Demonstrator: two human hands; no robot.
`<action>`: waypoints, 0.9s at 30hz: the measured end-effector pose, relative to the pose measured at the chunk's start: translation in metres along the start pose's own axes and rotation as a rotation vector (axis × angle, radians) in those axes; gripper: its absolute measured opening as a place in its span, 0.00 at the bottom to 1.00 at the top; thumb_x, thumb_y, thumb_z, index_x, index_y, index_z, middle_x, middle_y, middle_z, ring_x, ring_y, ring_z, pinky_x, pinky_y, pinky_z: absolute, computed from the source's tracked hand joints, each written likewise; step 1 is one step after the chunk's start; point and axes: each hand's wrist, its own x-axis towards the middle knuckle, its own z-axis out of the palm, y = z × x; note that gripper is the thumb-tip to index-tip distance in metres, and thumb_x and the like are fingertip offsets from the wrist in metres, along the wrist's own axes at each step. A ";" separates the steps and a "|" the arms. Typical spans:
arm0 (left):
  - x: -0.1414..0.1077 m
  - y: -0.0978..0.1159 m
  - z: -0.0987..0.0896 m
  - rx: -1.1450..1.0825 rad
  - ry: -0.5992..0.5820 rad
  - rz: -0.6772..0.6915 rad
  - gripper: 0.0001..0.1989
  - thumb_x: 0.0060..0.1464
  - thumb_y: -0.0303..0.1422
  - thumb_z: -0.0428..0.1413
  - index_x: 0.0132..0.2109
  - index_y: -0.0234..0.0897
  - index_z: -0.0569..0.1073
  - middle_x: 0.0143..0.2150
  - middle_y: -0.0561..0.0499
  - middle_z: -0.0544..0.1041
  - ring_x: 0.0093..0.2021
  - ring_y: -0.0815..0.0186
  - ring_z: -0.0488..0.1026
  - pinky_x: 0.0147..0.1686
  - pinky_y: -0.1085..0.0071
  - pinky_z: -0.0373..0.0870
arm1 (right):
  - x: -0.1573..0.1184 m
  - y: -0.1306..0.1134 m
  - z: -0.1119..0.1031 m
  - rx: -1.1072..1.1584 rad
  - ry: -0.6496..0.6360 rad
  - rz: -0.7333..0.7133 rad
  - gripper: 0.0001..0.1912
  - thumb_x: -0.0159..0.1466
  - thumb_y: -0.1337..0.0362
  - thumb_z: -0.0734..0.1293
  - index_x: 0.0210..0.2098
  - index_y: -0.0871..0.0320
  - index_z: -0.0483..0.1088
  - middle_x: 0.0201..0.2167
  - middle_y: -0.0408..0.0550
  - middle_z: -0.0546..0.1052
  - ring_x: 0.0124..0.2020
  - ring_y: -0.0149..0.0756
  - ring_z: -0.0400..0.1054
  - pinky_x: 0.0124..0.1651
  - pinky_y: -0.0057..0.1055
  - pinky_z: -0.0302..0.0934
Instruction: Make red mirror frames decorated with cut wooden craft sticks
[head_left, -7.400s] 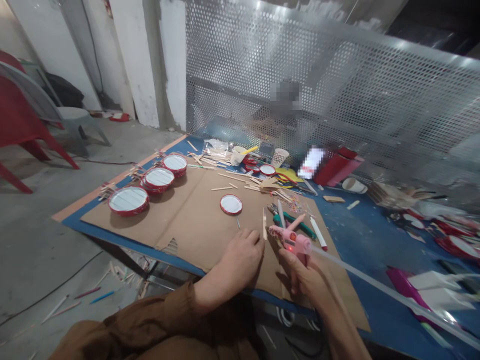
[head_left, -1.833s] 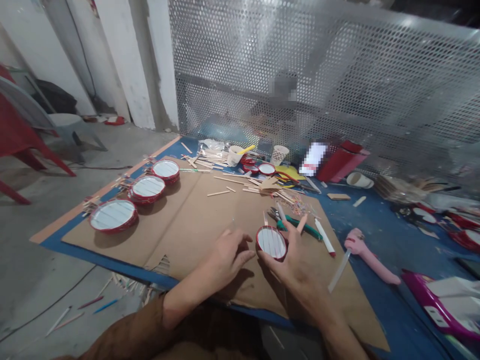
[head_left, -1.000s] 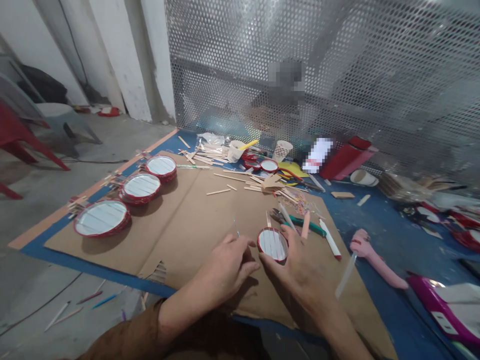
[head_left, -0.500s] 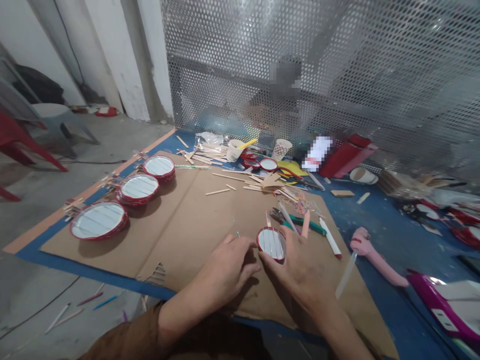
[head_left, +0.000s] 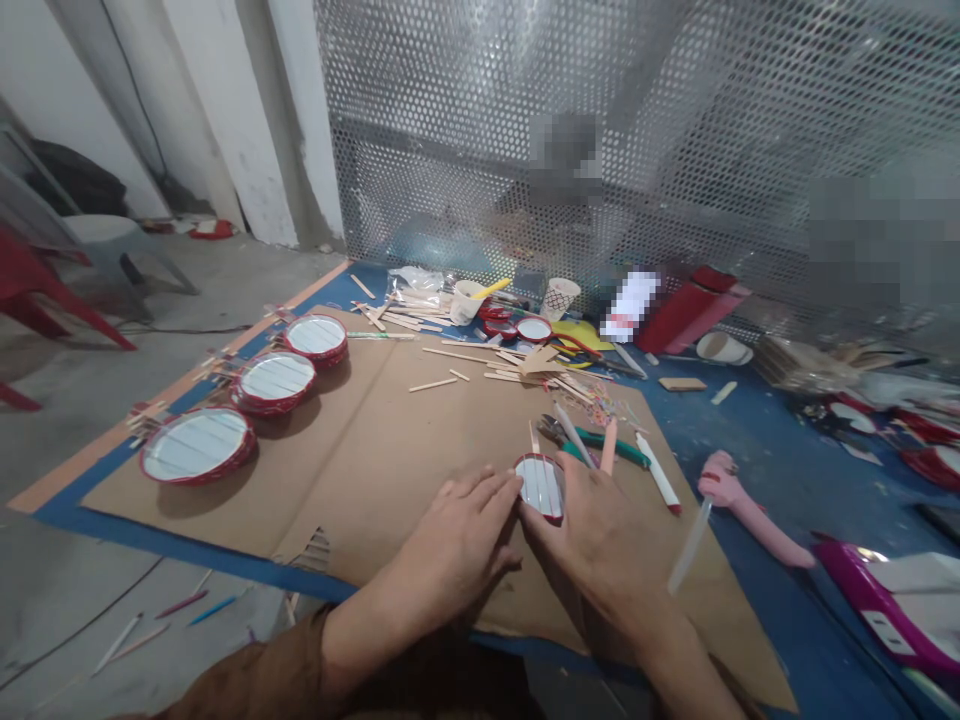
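Note:
A small toy banjo (head_left: 538, 487), with a round white face, red rim, strings and a short wooden stick neck, lies on the cardboard sheet (head_left: 375, 440). My right hand (head_left: 600, 520) grips it by the rim, thumb at the near side and index finger at the far right. At its left edge, my left hand (head_left: 465, 520) is stretched out flat, fingertips touching or very close to the rim. Green-handled pliers (head_left: 611, 443), a white marker (head_left: 658, 475) and a white pen-like stick (head_left: 574, 433) lie just beyond my right hand.
Three larger stringed drum-like pieces (head_left: 196, 445) stand in a row at the left. Wooden sticks (head_left: 525, 365) and paper cups (head_left: 466, 301) are scattered at the back. A pink glue gun (head_left: 750, 510) and a purple-edged device (head_left: 877, 600) lie right. Perforated metal (head_left: 450, 120) rises behind.
My left hand's fingers have straightened from a curled pose and reached to the small banjo's left rim. A thin strand near them no longer shows. My right hand keeps its hold.

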 end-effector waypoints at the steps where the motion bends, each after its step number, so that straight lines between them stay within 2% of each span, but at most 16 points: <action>1: 0.000 0.000 0.000 0.005 -0.001 0.002 0.34 0.51 0.34 0.60 0.62 0.37 0.56 0.62 0.39 0.65 0.61 0.51 0.61 0.57 0.51 0.61 | 0.000 0.000 0.000 -0.004 -0.011 0.006 0.20 0.61 0.49 0.61 0.44 0.58 0.66 0.34 0.56 0.75 0.39 0.50 0.69 0.40 0.41 0.62; 6: 0.000 -0.001 0.001 0.016 0.001 0.010 0.33 0.51 0.35 0.60 0.61 0.37 0.57 0.61 0.39 0.65 0.61 0.51 0.61 0.57 0.51 0.62 | -0.001 0.001 0.000 -0.007 -0.005 -0.029 0.22 0.62 0.47 0.61 0.45 0.57 0.66 0.35 0.56 0.75 0.40 0.49 0.69 0.40 0.40 0.61; 11: 0.001 -0.001 0.000 -0.003 0.004 0.012 0.33 0.50 0.35 0.61 0.61 0.38 0.58 0.61 0.40 0.66 0.61 0.52 0.61 0.57 0.51 0.61 | -0.006 0.003 -0.002 -0.013 0.019 -0.057 0.29 0.61 0.41 0.59 0.49 0.59 0.64 0.39 0.59 0.75 0.41 0.51 0.69 0.40 0.41 0.62; 18: 0.002 0.000 -0.002 -0.035 0.016 -0.001 0.34 0.49 0.33 0.62 0.60 0.39 0.58 0.61 0.39 0.65 0.61 0.54 0.62 0.57 0.52 0.62 | -0.006 0.001 -0.001 0.053 0.094 -0.082 0.30 0.62 0.45 0.60 0.55 0.58 0.61 0.48 0.60 0.73 0.49 0.53 0.67 0.48 0.46 0.61; 27: 0.003 -0.001 -0.001 0.002 0.012 0.003 0.35 0.46 0.34 0.64 0.60 0.37 0.60 0.60 0.39 0.67 0.60 0.53 0.63 0.57 0.52 0.62 | -0.004 0.011 0.016 0.185 0.065 -0.098 0.28 0.63 0.48 0.61 0.57 0.58 0.59 0.47 0.58 0.72 0.49 0.50 0.67 0.50 0.46 0.61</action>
